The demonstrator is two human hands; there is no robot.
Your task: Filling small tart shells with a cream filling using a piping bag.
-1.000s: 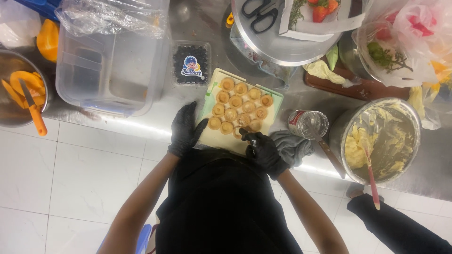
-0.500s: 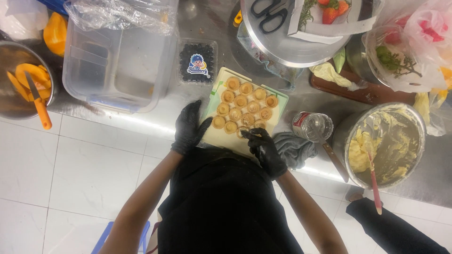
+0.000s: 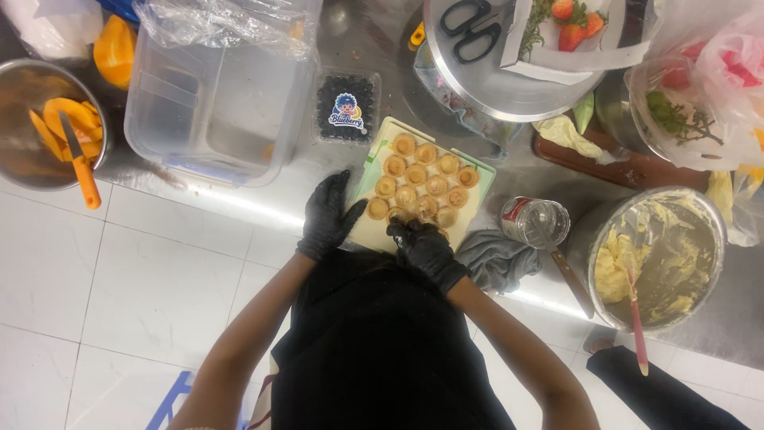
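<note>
While the gloved left hand (image 3: 328,216) lies open, fingers spread on the near-left edge of the pale cutting board (image 3: 469,209), the right hand (image 3: 424,245) pinches a tartlet shell (image 3: 407,216) in the nearest row. Just beyond the board — a clear blueberry punnet (image 3: 347,107), square, blue-labelled.

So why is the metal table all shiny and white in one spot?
Head view: overhead light glares off the steel counter in a bright streak near the left hand; the clear plastic tub shines too. The black gloves swallow detail, so the right hand looks like a dark blob. Edges bend slightly.
</note>
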